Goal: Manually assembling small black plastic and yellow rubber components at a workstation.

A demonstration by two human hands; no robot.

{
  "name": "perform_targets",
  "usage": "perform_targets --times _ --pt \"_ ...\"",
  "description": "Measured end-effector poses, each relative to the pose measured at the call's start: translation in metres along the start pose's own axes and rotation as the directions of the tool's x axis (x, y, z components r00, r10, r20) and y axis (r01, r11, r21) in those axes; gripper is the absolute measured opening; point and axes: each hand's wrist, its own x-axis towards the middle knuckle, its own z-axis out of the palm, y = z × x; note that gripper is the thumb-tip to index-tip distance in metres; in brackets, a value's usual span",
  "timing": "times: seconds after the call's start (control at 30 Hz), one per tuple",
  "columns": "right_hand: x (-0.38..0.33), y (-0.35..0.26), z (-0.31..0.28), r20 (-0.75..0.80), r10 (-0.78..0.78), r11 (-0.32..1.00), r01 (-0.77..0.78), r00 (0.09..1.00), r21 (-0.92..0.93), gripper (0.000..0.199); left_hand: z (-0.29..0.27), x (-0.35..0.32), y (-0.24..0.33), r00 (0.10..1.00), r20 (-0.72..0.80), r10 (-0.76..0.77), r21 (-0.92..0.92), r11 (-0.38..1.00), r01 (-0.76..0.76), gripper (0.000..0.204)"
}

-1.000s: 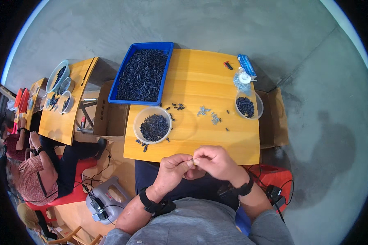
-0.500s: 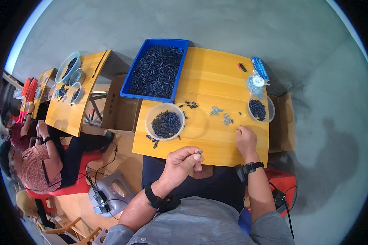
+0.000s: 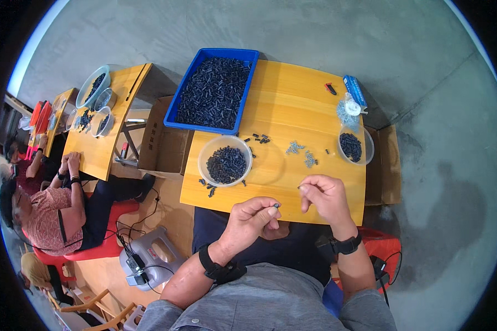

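Observation:
My left hand [image 3: 247, 222] is closed at the table's near edge, pinching a small dark cylindrical piece [image 3: 276, 205] between thumb and finger. A pale spot shows at that piece's end. To its right, my right hand [image 3: 327, 199] is raised with thumb and forefinger together on something tiny, too small to name. Beyond the hands lie small piles of silver screw-like parts [image 3: 310, 160]. A clear round tub [image 3: 203, 160] of dark cylindrical pieces stands at the left, with loose ones around it. Another clear tub [image 3: 368, 144] with similar pieces sits at the right edge.
A blue tray [image 3: 173, 105] full of dark pieces lies at the back left of the yellow table [image 3: 292, 88]. At the back right are a red-black tool [image 3: 330, 89], a blue box [image 3: 355, 92] and a bag of silver parts [image 3: 345, 117]. People sit at tables on the left.
My right hand has moved left and nearer from the right side of the table, toward my left hand. The left hand keeps its pinch, nearly in place.

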Motion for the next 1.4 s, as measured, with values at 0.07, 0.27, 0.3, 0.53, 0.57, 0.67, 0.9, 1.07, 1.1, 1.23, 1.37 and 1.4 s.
perform_targets --times 0.07,0.27,0.3,0.53,0.57,0.67,0.9,1.07,1.1,1.23,1.37,1.4 --pt "-0.002 -0.009 0.008 0.071 -0.022 0.996 0.017 0.997 0.082 0.012 0.0 0.0 -0.001 1.0 0.01 0.008 -0.016 1.0 -0.008 0.012" --pt "-0.004 -0.026 0.027 0.262 0.052 0.897 -0.16 0.964 0.412 0.017 -0.005 -0.002 -0.002 0.999 0.05 -0.011 -0.01 1.0 0.012 0.013" --pt "-0.003 -0.026 0.029 0.286 0.061 0.904 -0.174 0.956 0.391 0.017 -0.007 -0.002 -0.002 0.997 0.075 -0.022 0.01 1.0 0.022 0.015" --pt "-0.002 -0.026 0.033 0.324 0.11 0.912 -0.225 0.94 0.344 0.019 -0.008 -0.002 0.0 0.997 0.079 -0.014 0.005 1.0 0.014 0.014" --pt "-0.002 -0.025 0.033 0.324 0.112 0.911 -0.227 0.939 0.344 0.019 -0.007 -0.002 0.0 0.997 0.07 -0.028 0.011 1.0 0.027 0.013" --pt "-0.001 -0.025 0.034 0.312 0.113 0.918 -0.219 0.943 0.33 0.019 -0.008 -0.001 -0.001 0.997 0.066 -0.029 0.019 0.999 0.028 0.013" --pt "0.001 -0.027 0.033 0.342 0.115 0.945 -0.209 0.933 0.252 0.018 -0.011 0.0 -0.003 0.996 0.085 -0.022 0.004 1.0 0.022 0.013" --pt "0.004 -0.028 0.031 0.353 0.131 0.96 -0.207 0.926 0.188 0.018 -0.011 0.001 -0.004 0.996 0.084 -0.03 0.016 0.999 0.029 0.013" --pt "0.005 -0.029 0.031 0.357 0.137 0.962 -0.209 0.924 0.173 0.017 -0.011 0.001 -0.004 0.996 0.081 -0.037 0.011 0.999 0.036 0.013" --pt "0.007 -0.031 0.031 0.362 0.148 0.967 -0.211 0.92 0.14 0.016 -0.012 0.003 -0.004 0.996 0.082 -0.036 0.006 0.999 0.036 0.013" --pt "0.01 -0.031 0.032 0.362 0.153 0.973 -0.205 0.919 0.109 0.015 -0.013 0.005 -0.006 0.997 0.079 -0.012 0.012 1.0 0.011 0.012" --pt "0.011 -0.03 0.032 0.37 0.15 0.978 -0.194 0.917 0.084 0.015 -0.013 0.006 -0.007 0.998 0.068 -0.003 0.01 1.0 0.002 0.011"
